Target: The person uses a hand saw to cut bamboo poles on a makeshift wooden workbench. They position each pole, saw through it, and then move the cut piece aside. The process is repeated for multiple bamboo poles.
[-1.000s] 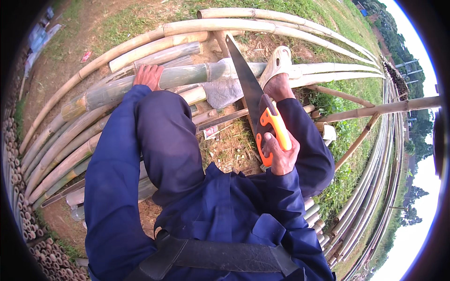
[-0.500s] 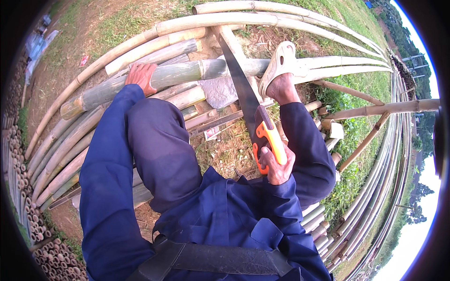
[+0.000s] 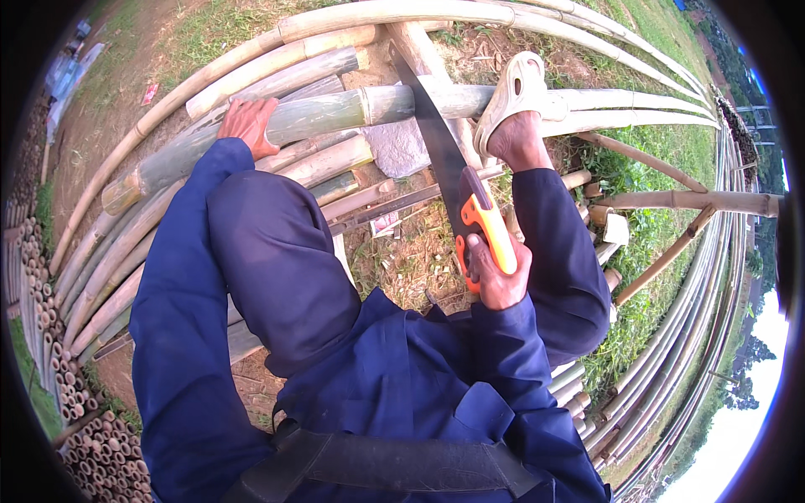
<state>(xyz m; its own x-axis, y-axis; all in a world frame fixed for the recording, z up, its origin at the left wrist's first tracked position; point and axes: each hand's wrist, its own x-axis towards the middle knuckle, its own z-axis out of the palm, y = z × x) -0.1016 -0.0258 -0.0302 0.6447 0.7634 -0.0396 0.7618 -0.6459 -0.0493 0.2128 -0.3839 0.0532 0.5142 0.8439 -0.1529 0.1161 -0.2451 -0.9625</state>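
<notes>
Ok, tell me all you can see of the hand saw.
The hand saw has a long, dark, tapering blade and an orange and black handle. The right hand grips the handle. The blade slants up and away to the left, its far end lying across the greenish bamboo pole at a joint. The left hand presses on that pole further along. The teeth are too small to make out.

— Any packages or labels near the green bamboo pole [image 3: 335,117]?

— One small printed scrap [image 3: 384,224], white with red, lies flat on the dry grass just below the pole, towards the person's knees.

— Anything else?

— A small reddish wrapper [image 3: 150,92] sits on the bare dirt up and to the left of the pole, well apart. No signs or screens show.
</notes>
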